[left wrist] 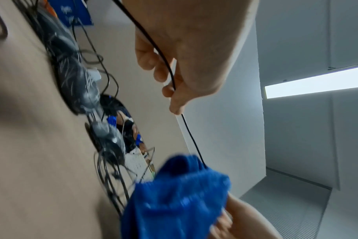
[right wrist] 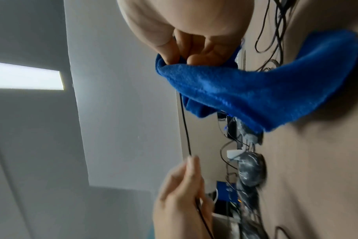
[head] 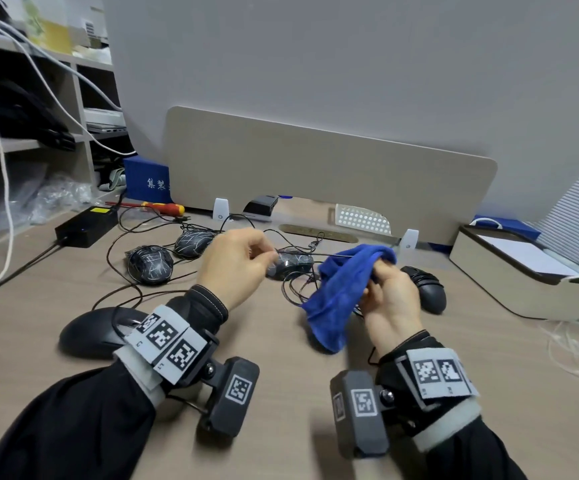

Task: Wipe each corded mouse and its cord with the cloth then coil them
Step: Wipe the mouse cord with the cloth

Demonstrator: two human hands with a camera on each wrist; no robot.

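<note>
Both wrists, strapped with marker-tagged cameras, hover above the desk. The left hand has its fingers curled, thumb and forefinger pinching a thin black cord. From that pinch the cord runs taut straight into the blue cloth, bunched round it and gripped by the curled fingers of the right hand; the cloth's loose end hangs below that grip to the desk. Just beyond the two grips lies a patterned mouse, a plain black mouse beside the right hand, another black mouse under the left wrist.
</note>
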